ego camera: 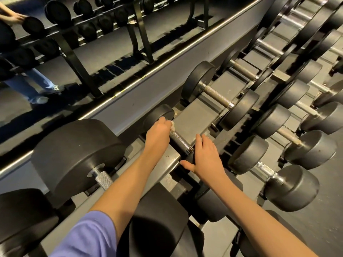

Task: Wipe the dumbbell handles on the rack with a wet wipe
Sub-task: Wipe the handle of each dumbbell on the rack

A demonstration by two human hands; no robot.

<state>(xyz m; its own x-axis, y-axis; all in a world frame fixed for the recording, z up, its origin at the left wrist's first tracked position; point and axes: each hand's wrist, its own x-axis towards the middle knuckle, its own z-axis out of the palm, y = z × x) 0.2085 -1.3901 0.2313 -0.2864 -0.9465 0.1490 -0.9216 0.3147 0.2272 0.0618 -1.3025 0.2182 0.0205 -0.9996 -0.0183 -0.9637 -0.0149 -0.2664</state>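
We are partway through wiping one handle. Our left grip (159, 134) is curled round the wet wipe (172, 127), a white scrap showing beside the knuckles, and holds it on the far end of the handle (181, 142), right by the far head (159, 114). The bare knurled stretch runs from there toward our right grip (204, 158), which lies flat with straight fingers on the near head and holds nothing. Next, we judge, the wipe must be drawn along that stretch toward the right grip, twisting to reach the underside. After that comes the next dumbbell (217, 96) on the rack (196, 115), beyond both grips.
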